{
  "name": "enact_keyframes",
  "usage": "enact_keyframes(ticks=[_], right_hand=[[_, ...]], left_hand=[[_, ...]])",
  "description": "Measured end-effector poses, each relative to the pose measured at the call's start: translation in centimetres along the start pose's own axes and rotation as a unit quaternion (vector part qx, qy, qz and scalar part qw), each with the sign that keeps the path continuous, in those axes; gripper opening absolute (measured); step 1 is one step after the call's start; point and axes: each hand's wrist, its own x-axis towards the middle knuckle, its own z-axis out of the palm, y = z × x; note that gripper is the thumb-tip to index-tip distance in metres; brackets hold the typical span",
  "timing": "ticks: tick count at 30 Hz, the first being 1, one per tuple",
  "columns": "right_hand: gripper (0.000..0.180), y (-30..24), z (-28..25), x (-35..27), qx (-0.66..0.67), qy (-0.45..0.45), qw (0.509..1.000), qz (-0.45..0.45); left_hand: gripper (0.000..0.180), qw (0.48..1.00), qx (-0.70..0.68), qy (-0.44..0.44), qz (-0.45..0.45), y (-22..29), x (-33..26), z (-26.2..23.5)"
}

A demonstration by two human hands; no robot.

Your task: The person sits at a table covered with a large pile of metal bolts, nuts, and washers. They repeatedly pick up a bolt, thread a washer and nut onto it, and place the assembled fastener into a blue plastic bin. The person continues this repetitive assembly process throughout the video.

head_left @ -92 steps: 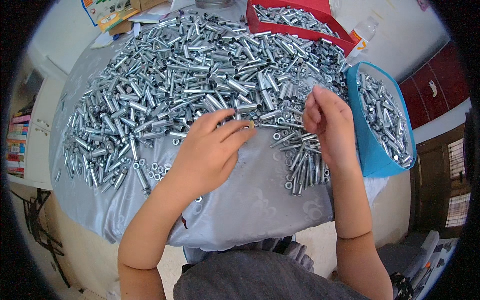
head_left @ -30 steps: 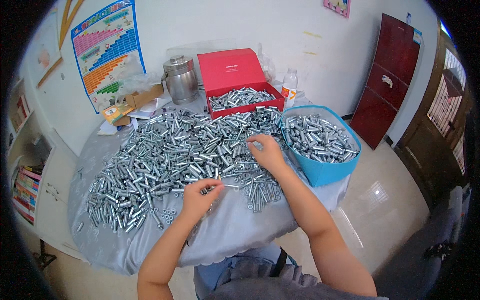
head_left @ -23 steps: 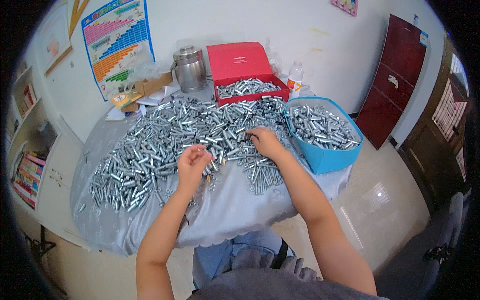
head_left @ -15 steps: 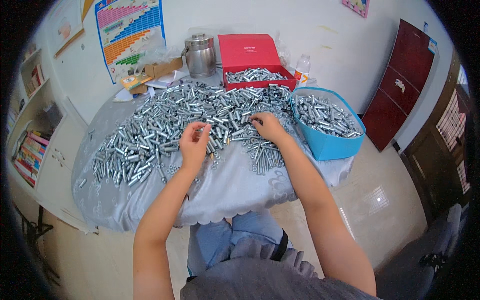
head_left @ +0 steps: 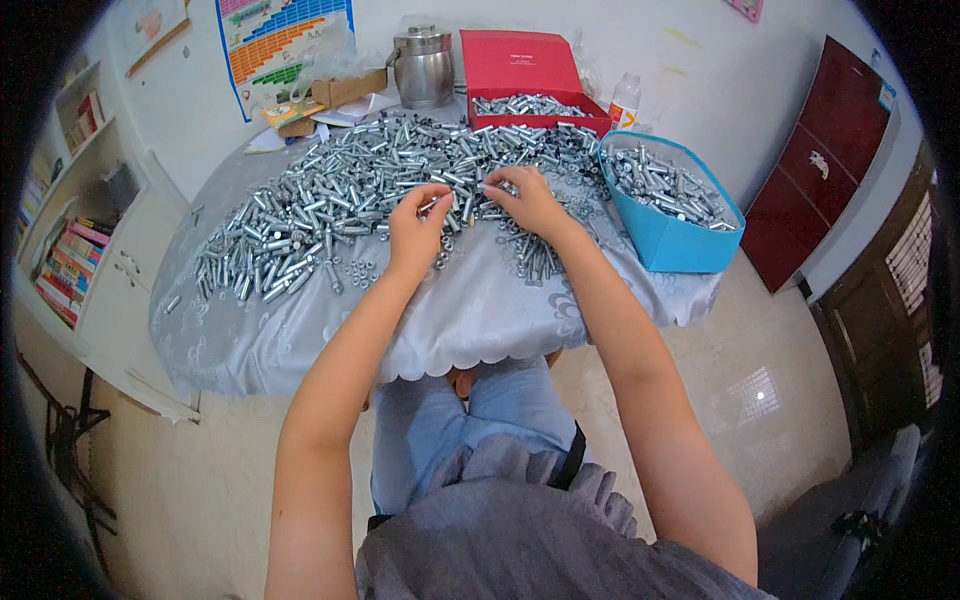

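A broad heap of silvery metal sleeves and bolts (head_left: 330,195) covers much of the table. At the heap's near edge my left hand (head_left: 417,228) is closed in a pinch, thumb against fingers; what it holds is too small to make out. Just to its right, my right hand (head_left: 528,205) pinches a small shiny metal piece between thumb and fingertips, its kind unclear. The fingertips of both hands face each other a short way apart. Thin bolts (head_left: 540,258) lie below my right hand, and small nuts or rings (head_left: 362,270) lie left of my left wrist.
A blue bin (head_left: 690,235) full of metal sleeves stands at the table's right edge. Behind the heap are an open red box (head_left: 520,62) with more metal parts, a steel jug (head_left: 423,70), a plastic bottle (head_left: 625,100) and a cardboard box (head_left: 348,88). A grey tablecloth (head_left: 480,320) hangs over the front edge.
My hands have come closer together, the right one moving in toward the left with its fingers pinched. The view has tipped down, so the table sits higher in the picture.
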Motion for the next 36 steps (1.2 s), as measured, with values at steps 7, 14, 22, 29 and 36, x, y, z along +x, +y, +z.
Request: enact_keyframes(ticks=[7, 14, 22, 29, 36], right_hand=[[0.019, -2.8, -0.1, -0.5, 0.13, -0.056, 0.989, 0.04], [0.02, -2.8, 0.3, -0.9, 0.133, -0.066, 0.989, 0.002], [0.02, -3.8, 0.4, -0.4, 0.152, -0.063, 0.986, 0.018], [0.021, -5.5, 0.1, 0.2, 0.126, -0.091, 0.984, -0.083], [0.02, -7.1, -0.6, 1.2, 0.276, -0.133, 0.95, 0.069]], left_hand=[[0.022, 0.998, -0.049, -0.032, -0.016, -1.1, -0.1, 0.2], [0.018, 0.999, -0.012, -0.042, 0.024, -1.5, -0.5, 0.4], [0.018, 0.998, -0.024, -0.052, -0.031, -0.8, -0.3, 0.0], [0.034, 0.979, -0.142, -0.118, -0.084, 2.2, -0.5, 0.8], [0.041, 0.959, -0.087, -0.232, -0.139, 3.2, 0.5, -0.6]])
